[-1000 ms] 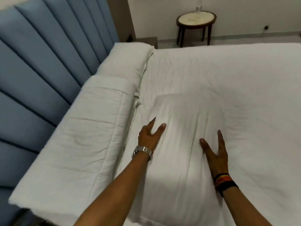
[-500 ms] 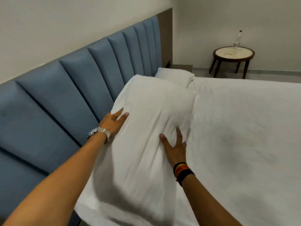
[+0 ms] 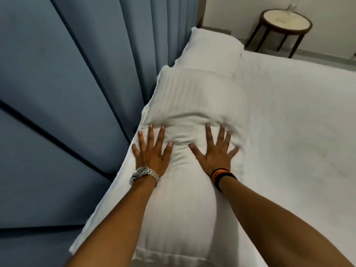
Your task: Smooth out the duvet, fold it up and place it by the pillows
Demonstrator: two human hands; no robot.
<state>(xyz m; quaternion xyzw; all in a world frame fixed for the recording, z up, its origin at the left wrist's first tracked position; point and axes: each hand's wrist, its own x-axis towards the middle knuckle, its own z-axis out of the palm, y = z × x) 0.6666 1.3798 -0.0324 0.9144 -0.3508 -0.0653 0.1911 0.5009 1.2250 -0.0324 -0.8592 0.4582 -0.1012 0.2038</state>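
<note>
— Fingers (image 3: 150,134) of the left hand (image 3: 152,154) are spread wide and flat, and so are those of the right hand (image 3: 215,152). Neither grips anything; both palms press down on the near white striped cotton pillow (image 3: 194,105).

— Where does that pillow sit?

— Under both palms, running lengthwise away from the fingertips. The cloth bunches into creases between the two thumbs and just past the fingertips. Left of the left little finger its edge lies against the blue padded panelled headboard (image 3: 67,93).

— And the other one?

— Beyond the fingertips, a second plump white pillow (image 3: 210,49) lies against the same headboard, touching the far end of the first.

— The duvet?

— I cannot tell it apart; a white layer shows at the pillow's left edge below the left wrist, but what it is, I can't say. Right of the right hand lies the flat white bed cover (image 3: 300,132).

— Any writing?

— None readable. The silver metal-link wristwatch (image 3: 144,172) on the left wrist shows no legible brand; the right wrist carries black, red and yellow bands (image 3: 222,175). Far beyond the fingertips stands a round dark-framed, pale-topped side desk (image 3: 285,22).
</note>
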